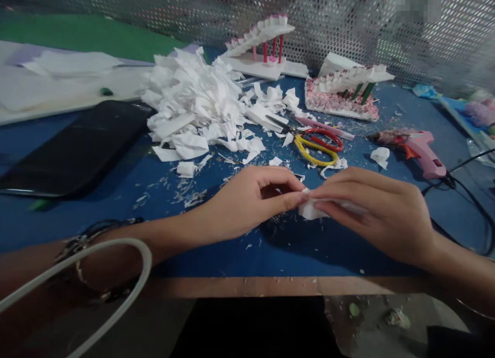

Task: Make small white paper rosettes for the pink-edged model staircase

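Observation:
A small piece of white paper [309,210] is pinched between my two hands, low over the blue tabletop near its front edge. My left hand [266,193] grips its left end between thumb and forefinger. My right hand [375,211] has its fingers closed over the other side, covering part of the paper. Just beyond my hands lie scissors [317,151] with one red and one yellow handle loop. Behind them, to the left, rises a heap of torn white paper pieces [197,98].
Two small staircase models, one on red posts [266,46] and one on green posts [348,90], stand at the back. A pink glue gun [421,147] with a black cord lies at right. At left is a dark phone [77,149]. Perforated metal [328,28] borders the table.

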Motion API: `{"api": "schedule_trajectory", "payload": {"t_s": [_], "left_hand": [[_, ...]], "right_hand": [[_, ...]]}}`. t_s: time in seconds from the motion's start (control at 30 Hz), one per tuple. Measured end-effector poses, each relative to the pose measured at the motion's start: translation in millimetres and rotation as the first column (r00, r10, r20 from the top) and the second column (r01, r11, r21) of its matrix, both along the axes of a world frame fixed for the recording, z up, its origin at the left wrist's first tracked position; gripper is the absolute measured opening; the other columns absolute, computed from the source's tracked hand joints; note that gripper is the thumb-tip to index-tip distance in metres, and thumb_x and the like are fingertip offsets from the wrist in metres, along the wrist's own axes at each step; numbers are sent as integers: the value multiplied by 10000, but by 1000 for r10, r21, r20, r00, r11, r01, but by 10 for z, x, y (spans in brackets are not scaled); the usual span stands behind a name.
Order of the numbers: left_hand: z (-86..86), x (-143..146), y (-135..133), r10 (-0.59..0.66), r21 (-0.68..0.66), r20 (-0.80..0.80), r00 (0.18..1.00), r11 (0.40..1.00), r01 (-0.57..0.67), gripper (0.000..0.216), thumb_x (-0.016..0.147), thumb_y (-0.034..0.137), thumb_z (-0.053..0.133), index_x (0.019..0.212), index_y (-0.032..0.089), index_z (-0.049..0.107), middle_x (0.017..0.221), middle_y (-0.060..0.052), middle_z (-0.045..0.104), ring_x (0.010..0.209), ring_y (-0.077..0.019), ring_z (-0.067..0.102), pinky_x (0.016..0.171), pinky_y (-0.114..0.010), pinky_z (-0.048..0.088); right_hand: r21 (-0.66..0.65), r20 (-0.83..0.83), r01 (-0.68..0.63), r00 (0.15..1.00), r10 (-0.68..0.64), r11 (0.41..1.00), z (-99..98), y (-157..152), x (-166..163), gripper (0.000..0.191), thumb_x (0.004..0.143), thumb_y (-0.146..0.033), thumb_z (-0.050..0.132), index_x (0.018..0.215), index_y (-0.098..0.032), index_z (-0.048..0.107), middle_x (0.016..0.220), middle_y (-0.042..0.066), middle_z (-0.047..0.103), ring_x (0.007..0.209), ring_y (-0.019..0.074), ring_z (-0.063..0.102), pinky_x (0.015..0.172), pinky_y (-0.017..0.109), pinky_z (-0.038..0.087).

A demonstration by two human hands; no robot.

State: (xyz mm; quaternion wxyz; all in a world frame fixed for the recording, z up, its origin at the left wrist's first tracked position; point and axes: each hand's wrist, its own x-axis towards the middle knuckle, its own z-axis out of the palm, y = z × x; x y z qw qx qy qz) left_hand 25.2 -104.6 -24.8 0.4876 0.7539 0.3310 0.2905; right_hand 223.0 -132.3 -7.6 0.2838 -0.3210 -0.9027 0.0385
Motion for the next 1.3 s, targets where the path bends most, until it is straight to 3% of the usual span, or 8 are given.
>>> {"api": "schedule_trajectory", "payload": {"t_s": [0.13, 0.3, 0.53, 0.8, 0.93, 1.07, 1.17, 1.3], "left_hand": [[-9, 5, 13, -37, -54, 4, 999, 998, 38, 140, 797, 268, 547, 761, 154, 620, 711, 9, 623, 634, -79, 552, 558, -150, 427], [15, 24, -6, -73, -105, 40, 997, 991, 77, 131, 788, 248, 560, 728, 148, 621, 731, 0, 631, 663, -87, 566, 594, -162, 441], [33, 20, -11, -113, -25, -55, 992, 993, 112, 157, 805, 262, 540, 742, 149, 628, 712, 2, 581, 660, -89, 535, 596, -167, 426], [41, 5, -27, -113, 204, -122, 986, 969, 137, 139, 824, 215, 525, 762, 168, 640, 725, 17, 569, 721, -87, 539, 669, -160, 399], [41, 9, -49, -107, 236, -126, 986, 962, 135, 157, 835, 190, 498, 768, 164, 639, 762, 6, 576, 744, -95, 543, 685, -168, 398], [43, 25, -96, -72, 190, -139, 988, 977, 98, 180, 849, 170, 459, 820, 157, 637, 799, -9, 578, 779, -105, 539, 704, -183, 406], [45, 41, -124, -81, 161, -113, 990, 982, 98, 132, 819, 229, 529, 837, 154, 636, 837, -19, 597, 812, -121, 541, 707, -193, 421], [37, 53, -125, -41, 164, -80, 996, 985, 54, 127, 824, 205, 531, 825, 155, 648, 823, -8, 610, 799, -101, 552, 718, -173, 418]], "right_hand": [[82, 105, -17, 994, 9, 996, -26, -40, 65, 208, 847, -176, 494, 1040, -219, 556, 915, 15, 618, 804, 112, 577, 717, 218, 482], [81, 144, -43, 989, 31, 996, 0, -70, 80, 160, 876, -173, 432, 984, -201, 548, 882, 16, 598, 763, 127, 544, 681, 239, 454], [193, 205, -70, 978, 30, 979, -4, -10, 51, 75, 862, -185, 461, 849, -188, 534, 791, 9, 574, 705, 118, 521, 619, 246, 425], [-7, 76, -45, 996, 45, 999, -50, 33, -2, 85, 861, -192, 459, 800, -161, 509, 764, 22, 549, 718, 104, 525, 637, 220, 442], [-94, 3, -22, 1000, 22, 995, -84, 38, 2, 73, 856, -210, 466, 808, -171, 505, 771, 15, 545, 675, 87, 523, 599, 198, 448], [-22, 16, 13, 1000, -13, 1000, -105, 34, -3, 90, 856, -216, 463, 795, -172, 512, 751, 19, 553, 665, 97, 529, 574, 207, 446], [55, 28, 17, 999, -18, 998, -118, 21, -19, 67, 843, -208, 484, 790, -178, 513, 740, 17, 560, 682, 108, 534, 596, 223, 451], [55, 2, 6, 1000, -6, 998, -117, 8, -30, 39, 829, -189, 508, 791, -178, 510, 749, 11, 565, 687, 98, 530, 608, 212, 450]]}}
